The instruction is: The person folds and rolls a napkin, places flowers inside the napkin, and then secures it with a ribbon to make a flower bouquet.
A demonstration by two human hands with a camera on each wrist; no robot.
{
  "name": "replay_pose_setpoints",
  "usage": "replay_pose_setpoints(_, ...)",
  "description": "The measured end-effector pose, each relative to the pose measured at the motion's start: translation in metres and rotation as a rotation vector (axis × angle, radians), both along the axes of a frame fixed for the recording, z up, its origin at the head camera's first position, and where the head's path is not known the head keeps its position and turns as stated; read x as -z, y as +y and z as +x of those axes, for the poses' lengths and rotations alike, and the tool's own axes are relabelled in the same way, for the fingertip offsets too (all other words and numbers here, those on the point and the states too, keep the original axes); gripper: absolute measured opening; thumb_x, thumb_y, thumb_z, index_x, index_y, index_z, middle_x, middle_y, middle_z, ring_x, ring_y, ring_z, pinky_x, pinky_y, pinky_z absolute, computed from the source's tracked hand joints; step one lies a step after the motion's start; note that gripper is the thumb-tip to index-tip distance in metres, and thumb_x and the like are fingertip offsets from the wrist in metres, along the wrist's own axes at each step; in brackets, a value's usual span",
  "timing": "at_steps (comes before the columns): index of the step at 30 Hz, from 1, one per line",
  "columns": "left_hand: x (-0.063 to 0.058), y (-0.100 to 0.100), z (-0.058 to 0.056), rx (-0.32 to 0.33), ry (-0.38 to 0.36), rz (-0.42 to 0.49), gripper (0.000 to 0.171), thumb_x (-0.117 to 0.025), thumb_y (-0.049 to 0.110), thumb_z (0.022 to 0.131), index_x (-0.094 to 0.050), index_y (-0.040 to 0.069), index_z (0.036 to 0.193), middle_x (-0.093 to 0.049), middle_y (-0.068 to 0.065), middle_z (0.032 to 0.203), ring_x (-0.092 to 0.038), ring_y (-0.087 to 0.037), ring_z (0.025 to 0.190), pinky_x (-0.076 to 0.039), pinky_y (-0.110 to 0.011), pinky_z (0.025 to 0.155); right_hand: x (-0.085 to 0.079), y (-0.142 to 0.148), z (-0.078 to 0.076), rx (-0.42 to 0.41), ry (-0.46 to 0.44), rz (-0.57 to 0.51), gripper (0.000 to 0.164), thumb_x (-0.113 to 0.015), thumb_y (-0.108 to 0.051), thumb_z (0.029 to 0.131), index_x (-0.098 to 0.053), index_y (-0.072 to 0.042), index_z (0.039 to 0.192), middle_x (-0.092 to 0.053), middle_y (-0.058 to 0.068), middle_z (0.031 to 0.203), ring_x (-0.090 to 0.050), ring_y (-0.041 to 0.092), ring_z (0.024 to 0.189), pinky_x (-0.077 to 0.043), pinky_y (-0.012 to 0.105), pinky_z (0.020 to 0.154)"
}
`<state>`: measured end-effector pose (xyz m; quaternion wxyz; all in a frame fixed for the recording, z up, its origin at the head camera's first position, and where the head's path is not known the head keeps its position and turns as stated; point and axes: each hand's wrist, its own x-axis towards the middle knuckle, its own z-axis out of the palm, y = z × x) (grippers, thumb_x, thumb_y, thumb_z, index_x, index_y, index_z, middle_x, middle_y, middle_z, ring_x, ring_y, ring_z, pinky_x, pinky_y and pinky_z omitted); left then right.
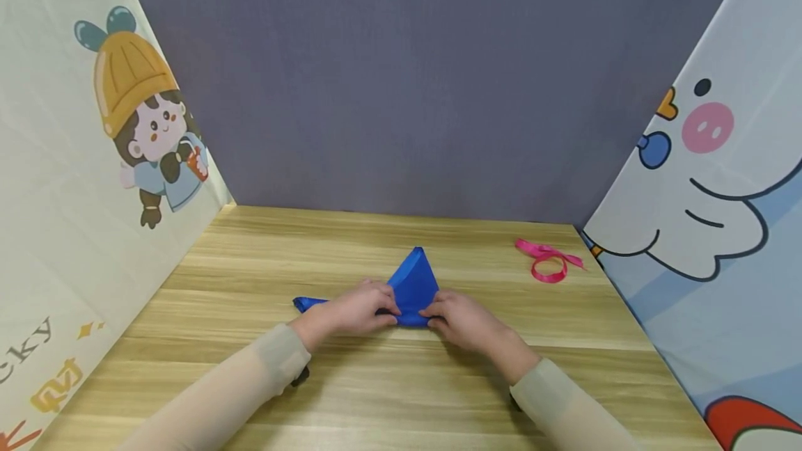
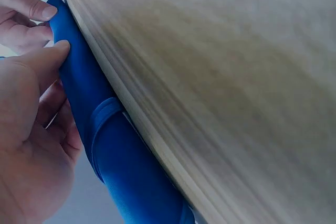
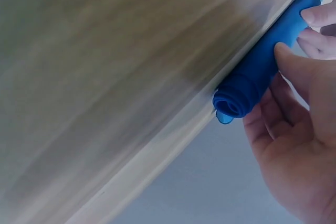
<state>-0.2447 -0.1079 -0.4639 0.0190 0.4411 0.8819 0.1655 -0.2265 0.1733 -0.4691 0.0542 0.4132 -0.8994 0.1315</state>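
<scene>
A blue cloth lies on the wooden table, its near edge wound into a roll and a triangular point stretching away from me. My left hand pinches the roll between thumb and fingers on the left side. On the right, my right hand grips the same roll, whose spiral end shows in the right wrist view. In the left wrist view both thumbs press on the rolled cloth. Part of the cloth passes behind my left hand and comes out farther left as a narrow end.
A pink ribbon, loosely looped, lies at the back right of the table. Behind the table stands a grey-purple panel. Printed cartoon sheets border both sides.
</scene>
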Motion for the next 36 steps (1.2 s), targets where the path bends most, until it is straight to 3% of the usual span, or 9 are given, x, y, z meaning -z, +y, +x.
replay_pose_setpoints(7,0.0006,-0.001,-0.0045,0.01,-0.039,0.038,0.017,-0.071,0.016,0.108,-0.084,0.01,0.116,-0.081,-0.002,0.112,-0.075,-0.015,0.106,-0.059,-0.034,0.097,0.0,-0.0011,-0.0022,0.029,-0.039,0.002,0.019,-0.076,-0.004,0.102,-0.082,-0.008,0.12,-0.08,0.006,0.108,-0.076,0.022,0.101,-0.064,0.039,0.091)
replay_pose_setpoints(11,0.0009,-0.0009,-0.0052,-0.038,-0.118,0.064,0.017,-0.068,0.013,0.109,-0.081,0.01,0.12,-0.082,-0.003,0.115,-0.076,-0.015,0.107,-0.062,-0.032,0.095,0.0001,-0.0016,-0.0034,0.039,-0.07,-0.041,0.024,-0.074,-0.002,0.102,-0.074,-0.013,0.123,-0.078,0.005,0.102,-0.074,0.018,0.093,-0.063,0.037,0.084)
replay_pose_setpoints(16,0.0038,-0.0005,-0.0063,-0.067,-0.177,0.09,0.019,-0.066,0.01,0.11,-0.07,0.015,0.128,-0.078,0.001,0.101,-0.068,-0.008,0.087,-0.058,-0.028,0.084,-0.0001,-0.0017,-0.0034,0.038,-0.076,-0.073,0.022,-0.074,-0.002,0.103,-0.07,-0.019,0.117,-0.076,0.001,0.096,-0.07,0.013,0.086,-0.059,0.032,0.076)
replay_pose_setpoints(18,0.0048,-0.0005,-0.0066,-0.055,-0.161,0.096,0.019,-0.065,0.008,0.11,-0.069,0.016,0.126,-0.077,0.001,0.098,-0.065,-0.008,0.083,-0.056,-0.027,0.081,-0.0005,-0.0019,-0.0034,0.034,-0.062,-0.069,0.018,-0.073,-0.003,0.104,-0.073,-0.018,0.113,-0.079,0.002,0.099,-0.074,0.017,0.09,-0.062,0.035,0.08)
replay_pose_setpoints(22,0.0044,-0.0006,-0.0061,-0.043,-0.115,0.083,0.018,-0.065,0.008,0.11,-0.077,0.016,0.12,-0.081,0.001,0.112,-0.073,-0.011,0.099,-0.06,-0.029,0.091,-0.0004,-0.0025,-0.0039,0.031,-0.041,-0.046,0.015,-0.072,-0.004,0.104,-0.078,-0.017,0.108,-0.083,0.004,0.107,-0.079,0.023,0.101,-0.064,0.04,0.09)
replay_pose_setpoints(25,0.0032,-0.0005,-0.0048,-0.042,-0.078,0.048,0.019,-0.067,0.009,0.109,-0.082,0.016,0.118,-0.081,0.0,0.119,-0.075,-0.016,0.113,-0.059,-0.039,0.103,0.0009,-0.003,-0.004,0.035,-0.028,-0.023,0.015,-0.073,-0.004,0.103,-0.08,-0.017,0.108,-0.082,0.004,0.106,-0.078,0.023,0.1,-0.064,0.04,0.089)
replay_pose_setpoints(29,0.0005,-0.0001,-0.0009,-0.056,-0.041,-0.009,0.018,-0.071,0.017,0.107,-0.084,0.017,0.119,-0.078,0.0,0.121,-0.072,-0.019,0.118,-0.05,-0.055,0.112,0.0017,-0.0042,-0.0027,0.037,0.028,-0.003,0.017,-0.075,-0.005,0.101,-0.083,-0.016,0.111,-0.077,0.003,0.104,-0.073,0.021,0.095,-0.062,0.037,0.086)
replay_pose_setpoints(36,-0.0015,-0.0011,0.003,-0.045,0.009,-0.038,0.027,-0.085,0.03,0.098,-0.084,0.017,0.121,-0.067,0.0,0.122,-0.06,-0.019,0.118,-0.042,-0.044,0.103,-0.001,-0.0059,0.0045,0.031,0.066,0.083,0.029,-0.081,-0.021,0.099,-0.083,-0.011,0.126,-0.067,0.004,0.11,-0.06,0.019,0.098,-0.057,0.04,0.09)
